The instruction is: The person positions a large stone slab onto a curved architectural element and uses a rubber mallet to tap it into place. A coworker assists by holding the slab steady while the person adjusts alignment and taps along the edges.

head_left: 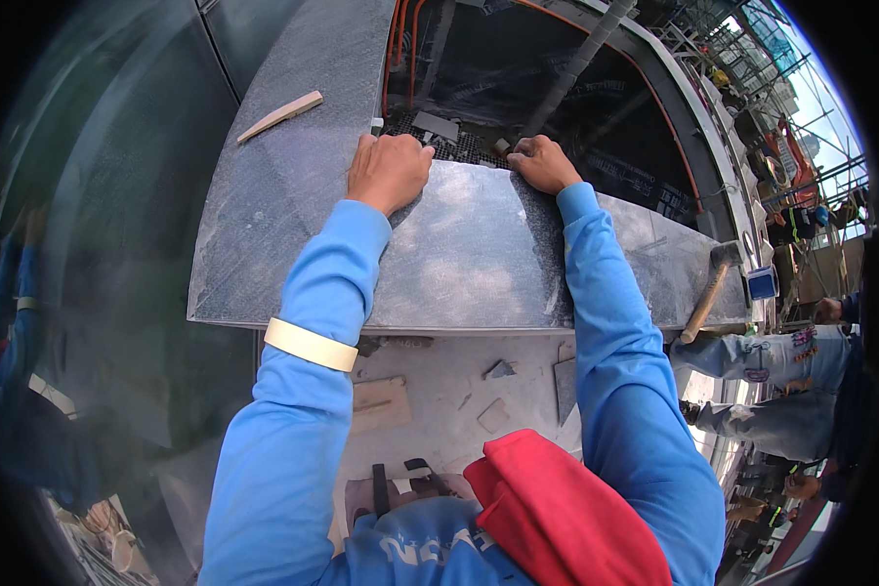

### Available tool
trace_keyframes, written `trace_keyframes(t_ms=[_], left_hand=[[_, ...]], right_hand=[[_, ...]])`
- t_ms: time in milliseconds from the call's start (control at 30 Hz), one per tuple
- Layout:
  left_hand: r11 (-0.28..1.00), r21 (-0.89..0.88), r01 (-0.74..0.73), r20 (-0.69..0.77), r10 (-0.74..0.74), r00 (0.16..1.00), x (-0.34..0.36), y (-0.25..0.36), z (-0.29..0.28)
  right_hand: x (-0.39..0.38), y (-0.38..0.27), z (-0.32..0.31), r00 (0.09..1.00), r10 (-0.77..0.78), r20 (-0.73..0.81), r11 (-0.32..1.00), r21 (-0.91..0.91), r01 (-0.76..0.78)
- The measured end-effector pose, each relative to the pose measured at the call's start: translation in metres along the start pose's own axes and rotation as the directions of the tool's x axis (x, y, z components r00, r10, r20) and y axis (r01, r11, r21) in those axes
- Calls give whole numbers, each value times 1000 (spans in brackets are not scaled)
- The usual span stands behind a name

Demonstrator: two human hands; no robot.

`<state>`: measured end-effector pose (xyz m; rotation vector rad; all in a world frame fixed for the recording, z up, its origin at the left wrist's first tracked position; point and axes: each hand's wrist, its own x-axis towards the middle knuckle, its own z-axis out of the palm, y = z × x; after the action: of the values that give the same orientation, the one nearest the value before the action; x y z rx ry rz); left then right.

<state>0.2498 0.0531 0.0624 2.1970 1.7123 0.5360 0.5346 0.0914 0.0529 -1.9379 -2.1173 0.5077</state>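
Note:
In front of me lies a grey stone slab [464, 259], flush between its neighbours along the ledge. My left hand [391, 174] is closed over its far left corner, fingers curled past the edge and their tips hidden. At the far right corner my right hand [547, 164] grips the same edge, partly curled, thumb side toward the slab. Beyond the hands is a recess with a dark dimpled sheet [469, 146] and loose pale pieces on it. A cream roll of tape [311, 344] is worn around my left sleeve.
A thin wooden wedge [279, 116] rests on the left stone. A wooden-handled hammer [710, 293] leans on the right slab near its end. Orange conduit [635, 73] lines the recess. Dark glass [117, 225] rises at left. Broken tile scraps [493, 415] litter the floor. Another person's legs [772, 391] stand at right.

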Motion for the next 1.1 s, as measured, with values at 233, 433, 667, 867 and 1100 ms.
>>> trace_keyframes(t_ms=[233, 433, 667, 867, 1100], left_hand=[[998, -19, -67, -51, 66, 997, -2, -7, 5], [998, -44, -52, -30, 50, 998, -5, -7, 0], [995, -85, -41, -47, 37, 998, -9, -4, -3], [995, -77, -60, 0, 60, 998, -8, -4, -7], [996, -73, -57, 16, 59, 998, -8, -4, -7]], right_hand=[[5, -2, 12, 998, -51, 34, 999, -9, 52], [0, -2, 21, 989, 76, -127, 982, -160, -96], [2, 3, 23, 982, 103, -157, 981, -147, -126], [4, 4, 25, 980, 101, -174, 979, -159, -129], [4, 3, 24, 978, 97, -184, 985, -124, -121]])
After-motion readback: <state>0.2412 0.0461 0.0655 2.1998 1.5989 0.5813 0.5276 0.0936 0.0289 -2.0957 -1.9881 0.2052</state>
